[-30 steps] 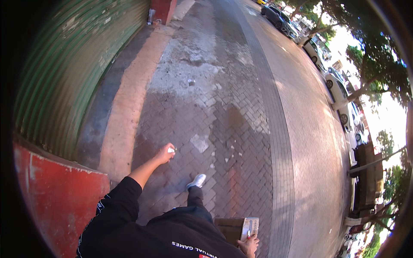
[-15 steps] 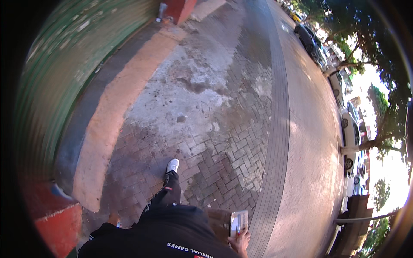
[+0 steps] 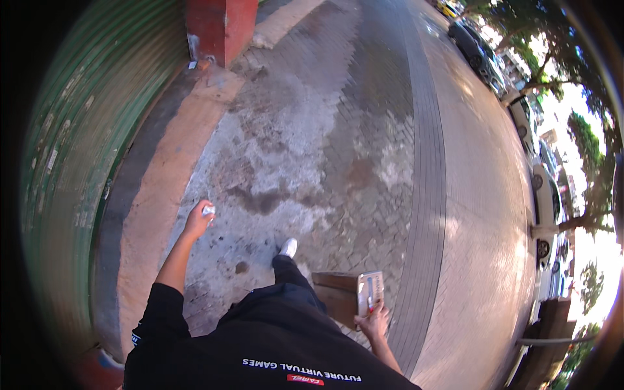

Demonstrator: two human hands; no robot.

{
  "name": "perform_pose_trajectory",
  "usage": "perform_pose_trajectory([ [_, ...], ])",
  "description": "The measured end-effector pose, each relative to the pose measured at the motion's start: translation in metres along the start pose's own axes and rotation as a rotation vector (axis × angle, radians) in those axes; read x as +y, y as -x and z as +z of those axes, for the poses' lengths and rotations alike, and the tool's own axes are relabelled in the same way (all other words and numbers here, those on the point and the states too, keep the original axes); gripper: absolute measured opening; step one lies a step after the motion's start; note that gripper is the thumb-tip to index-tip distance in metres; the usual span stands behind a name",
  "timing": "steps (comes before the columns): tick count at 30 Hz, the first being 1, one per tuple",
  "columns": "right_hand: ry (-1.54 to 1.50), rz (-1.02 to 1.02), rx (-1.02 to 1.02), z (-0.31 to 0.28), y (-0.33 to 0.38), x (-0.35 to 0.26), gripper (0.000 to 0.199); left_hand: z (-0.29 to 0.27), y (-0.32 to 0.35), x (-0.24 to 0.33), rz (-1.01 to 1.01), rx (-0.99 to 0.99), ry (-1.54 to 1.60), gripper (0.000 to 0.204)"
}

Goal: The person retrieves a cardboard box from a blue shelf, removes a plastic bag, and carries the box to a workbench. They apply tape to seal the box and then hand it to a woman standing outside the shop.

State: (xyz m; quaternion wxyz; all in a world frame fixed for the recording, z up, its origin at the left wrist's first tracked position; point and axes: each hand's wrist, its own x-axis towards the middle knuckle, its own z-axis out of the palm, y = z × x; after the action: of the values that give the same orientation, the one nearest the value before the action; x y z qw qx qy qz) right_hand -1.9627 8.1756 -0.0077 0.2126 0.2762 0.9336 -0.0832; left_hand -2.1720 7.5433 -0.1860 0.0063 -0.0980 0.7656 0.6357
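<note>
Nearest us, our right hand [image 3: 375, 320] has its fingers grasping a brown box [image 3: 338, 296] with a flat packet [image 3: 370, 292] pressed on top, low and right of our shoe [image 3: 287, 247]. Further left, our left hand [image 3: 198, 221] swings out over the pavement [image 3: 312, 143] — fingers clenched on a small white wad [image 3: 208, 210]. Far off stand a red pillar [image 3: 220, 26] and parked cars [image 3: 478, 52].

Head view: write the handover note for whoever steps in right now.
Left hand: swung forward, closed on a small white crumpled item.
Right hand: low at the side, gripping a flat brown parcel with a pale packet against it.
Position: mid-stride on the brick pavement, white shoe leading, green shutter on the left, parked cars on the right.
Done: both items in hand.
Left: nothing set down yet.
</note>
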Motion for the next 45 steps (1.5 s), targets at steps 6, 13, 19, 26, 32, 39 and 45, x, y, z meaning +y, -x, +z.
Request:
perform_pose_trajectory([
  [6, 0.064, -0.08, -0.077, -0.13, -0.263, -0.137, 0.121, 0.054, -0.049, -0.024, -0.615, -0.053, -0.648, 0.03],
  [13, 0.118, 0.032, -0.096, -0.232, -0.587, -0.28, 0.124, 0.164, -0.142, -0.063, -1.093, -0.096, -0.639, 0.022],
  [19, 0.096, 0.106, -0.046, -0.38, -0.815, -0.407, 0.125, 0.261, -0.672, 0.049, -0.369, 0.094, -0.777, 0.028],
  [26, 0.054, 0.138, -0.019, -0.492, -1.125, -0.55, 0.126, 0.336, -1.326, 0.301, -0.051, 0.09, 0.002, 0.038],
  [32, 0.02, 0.104, -0.023, -0.628, -1.398, -0.667, 0.124, 0.417, -1.521, 0.333, -0.29, 0.214, -0.128, 0.038],
  [39, 0.12, 0.064, -0.048, -0.79, -1.699, -0.83, 0.133, 0.565, -1.537, 0.215, -0.208, -0.751, -1.396, 0.017],
  [45, 0.198, -0.043, 0.057, -0.915, -1.936, -0.992, 0.123, 0.624, -1.898, 0.255, 0.127, -0.4, -1.05, 0.02],
])
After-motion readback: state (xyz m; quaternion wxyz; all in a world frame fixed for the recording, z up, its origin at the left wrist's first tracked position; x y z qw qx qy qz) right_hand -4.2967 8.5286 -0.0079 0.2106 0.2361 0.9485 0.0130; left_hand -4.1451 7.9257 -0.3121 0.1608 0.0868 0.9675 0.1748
